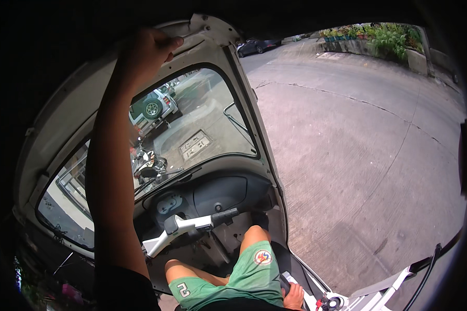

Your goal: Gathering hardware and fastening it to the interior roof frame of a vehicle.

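My left arm reaches up across the windshield (192, 114) of a small three-wheeled vehicle. My left hand (149, 51) is closed at the top of the cream windshield frame (249, 114), its fingers curled and the thumb side toward the frame's upper corner. What it grips, if anything, is hidden. Low at my right side, my right hand (293, 296) lies on the edge beside the seat, its fingers stretched downward over the surface, holding nothing that shows. The white handlebar (192, 224) with a black grip stands before my knees, untouched by either hand.
A dark dashboard (218, 194) with a gauge panel (169, 203) lies under the windshield. White metal bars (384, 290) and a red-and-silver fitting (333, 301) are at lower right. Through the glass show a motorcycle (149, 165) and a parked vehicle (153, 109). Concrete road (342, 155) borders the open right side.
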{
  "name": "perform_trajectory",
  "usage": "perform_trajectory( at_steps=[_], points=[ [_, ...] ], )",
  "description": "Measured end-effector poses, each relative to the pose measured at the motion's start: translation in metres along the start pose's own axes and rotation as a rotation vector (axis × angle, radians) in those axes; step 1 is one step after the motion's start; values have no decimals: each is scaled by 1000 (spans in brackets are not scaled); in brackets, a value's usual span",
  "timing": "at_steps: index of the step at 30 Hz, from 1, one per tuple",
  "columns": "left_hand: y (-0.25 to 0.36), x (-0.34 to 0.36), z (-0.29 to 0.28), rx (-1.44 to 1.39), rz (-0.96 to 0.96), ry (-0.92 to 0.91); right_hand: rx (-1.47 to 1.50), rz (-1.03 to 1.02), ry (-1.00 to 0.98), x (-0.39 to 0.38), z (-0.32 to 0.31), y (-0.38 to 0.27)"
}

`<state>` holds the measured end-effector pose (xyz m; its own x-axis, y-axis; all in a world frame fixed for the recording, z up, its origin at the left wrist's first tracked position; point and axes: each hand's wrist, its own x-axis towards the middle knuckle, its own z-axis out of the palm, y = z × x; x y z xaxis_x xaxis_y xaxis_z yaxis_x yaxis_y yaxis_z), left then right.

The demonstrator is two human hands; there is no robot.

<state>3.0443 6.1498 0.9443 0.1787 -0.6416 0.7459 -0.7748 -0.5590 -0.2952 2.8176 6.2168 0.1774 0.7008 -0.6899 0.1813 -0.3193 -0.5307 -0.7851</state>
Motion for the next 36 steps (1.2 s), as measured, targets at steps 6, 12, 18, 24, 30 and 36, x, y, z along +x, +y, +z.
perform_trajectory(
  at_steps=[6, 12, 18, 24, 30, 36],
  points=[
    [-1, -7, 12, 84, 171, 234, -17, 15, -5, -5, 10, 2],
    [-2, -24, 51, -232, 4, 245, -54, 43, -19, -15, 14, 10],
    [4, -35, 111, -488, -38, 371, 130, 62, -67, -4, -11, -16],
    [23, -29, 165, -678, -93, 560, 124, 40, -43, -6, -23, -22],
    [39, -25, 169, -623, -201, 633, 106, 29, -20, -14, -14, -13],
    [22, -32, 130, -486, -155, 466, 24, 24, -20, -27, 2, 2]
  ],
)
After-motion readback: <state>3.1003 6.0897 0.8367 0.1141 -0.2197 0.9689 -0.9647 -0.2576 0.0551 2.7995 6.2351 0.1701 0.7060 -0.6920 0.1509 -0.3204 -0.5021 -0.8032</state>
